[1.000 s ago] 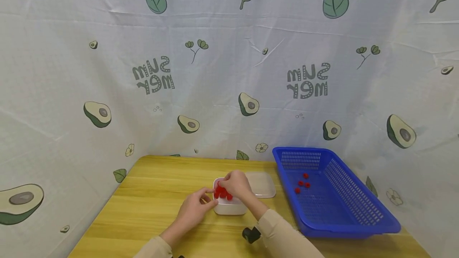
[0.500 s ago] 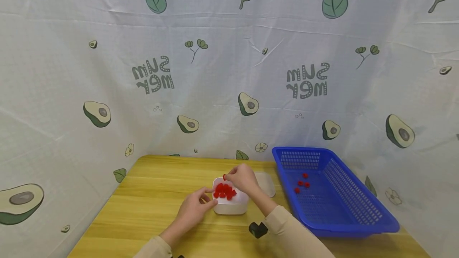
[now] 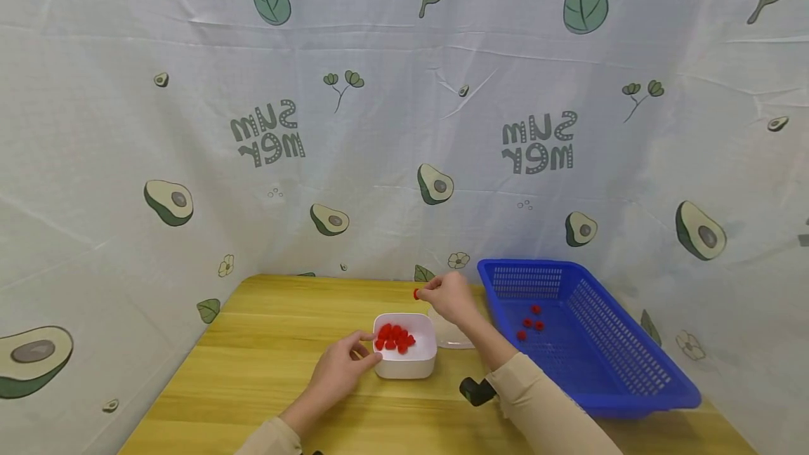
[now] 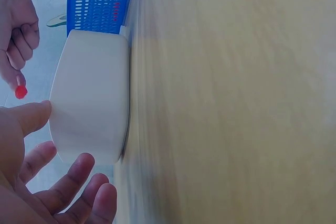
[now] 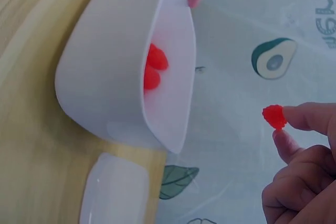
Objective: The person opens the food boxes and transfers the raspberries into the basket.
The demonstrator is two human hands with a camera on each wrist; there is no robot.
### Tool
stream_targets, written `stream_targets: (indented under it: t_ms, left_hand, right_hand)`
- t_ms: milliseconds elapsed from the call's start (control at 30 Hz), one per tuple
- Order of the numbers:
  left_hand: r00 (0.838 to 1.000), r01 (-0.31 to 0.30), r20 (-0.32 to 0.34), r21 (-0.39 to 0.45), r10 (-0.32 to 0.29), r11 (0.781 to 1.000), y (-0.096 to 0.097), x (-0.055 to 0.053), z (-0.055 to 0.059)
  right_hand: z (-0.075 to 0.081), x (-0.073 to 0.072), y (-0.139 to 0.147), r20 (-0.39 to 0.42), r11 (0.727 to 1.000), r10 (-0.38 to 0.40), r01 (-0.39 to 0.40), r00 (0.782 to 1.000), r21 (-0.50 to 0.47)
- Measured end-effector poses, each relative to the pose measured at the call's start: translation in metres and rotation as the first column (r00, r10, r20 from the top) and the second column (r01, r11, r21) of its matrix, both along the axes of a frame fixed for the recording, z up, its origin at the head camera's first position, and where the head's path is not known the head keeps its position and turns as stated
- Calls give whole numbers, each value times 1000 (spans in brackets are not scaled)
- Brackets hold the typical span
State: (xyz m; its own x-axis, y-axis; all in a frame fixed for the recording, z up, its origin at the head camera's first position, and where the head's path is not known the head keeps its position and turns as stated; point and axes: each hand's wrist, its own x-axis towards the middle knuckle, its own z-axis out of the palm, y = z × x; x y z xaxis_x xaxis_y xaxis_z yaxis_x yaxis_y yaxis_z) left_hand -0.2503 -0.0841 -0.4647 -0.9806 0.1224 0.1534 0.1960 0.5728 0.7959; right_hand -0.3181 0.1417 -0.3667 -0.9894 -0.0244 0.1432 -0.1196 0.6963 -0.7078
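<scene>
The desk [image 3: 272, 328] stretches leftward from the white box [image 3: 406, 368] to its left edge, with more wood behind the box up to the far edge, where the printed cloth [image 3: 379, 125] hangs as a wall. The box stands upright and open-topped near the middle, a cluster of red berries [image 3: 395, 338] toward the left part of its floor. At that same side is the left hand [image 3: 338, 371], its fingers spread loosely, with tips touching the box wall by the rim. The right hand [image 3: 451, 298] pinches a single raspberry-like piece [image 5: 274, 117] between thumb and finger; it is held above rim level, beyond the box and to its right, well apart from the cluster. To the right, room is tighter: a pale lid [image 3: 450, 335] lies flat just beside the box, partly covered by the right forearm, and past it the large blue basket [image 3: 600, 364] takes up the desk's right side, its walls higher than the four red pieces [image 3: 527, 323] along its left. A black device [image 3: 477, 392] sits at the right wrist, near the box's front right corner
</scene>
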Motion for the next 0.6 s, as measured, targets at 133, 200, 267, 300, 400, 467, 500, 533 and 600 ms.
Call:
stream_targets:
  t_ms: [133, 200, 267, 300, 400, 467, 500, 533, 600]
  left_hand:
    - [1000, 7, -3, -1, -7, 1000, -1, 1, 1]
    - [1000, 9, -4, -2, -9, 1000, -1, 1, 1]
    - [1000, 10, -5, -2, -10, 1000, -1, 1, 1]
    - [1000, 10, -5, -2, -10, 1000, -1, 1, 1]
    - [1000, 9, -5, -2, -9, 1000, -1, 1, 1]
    - [1000, 7, -2, -2, -7, 1000, -1, 1, 1]
    - [1000, 6, -1, -1, -6, 1000, -1, 1, 1]
    - [1000, 7, -1, -1, -7, 1000, -1, 1, 1]
    - [1000, 8, -3, 0, -8, 1000, -1, 1, 2]
  right_hand:
    - [11, 1, 12, 12, 1000, -23, 23, 1000, 0]
    - [15, 0, 19, 6, 999, -33, 33, 999, 8]
    - [18, -1, 26, -7, 999, -42, 42, 999, 15]
    - [20, -1, 30, -13, 999, -46, 46, 999, 16]
    - [22, -2, 42, -29, 998, -64, 64, 998, 14]
    - [24, -3, 50, -30, 997, -74, 74, 997, 11]
    - [25, -3, 54, -29, 997, -78, 78, 997, 6]
    - [26, -4, 58, -26, 996, -84, 84, 996, 3]
    - [27, -5, 65, -18, 996, -94, 94, 995, -5]
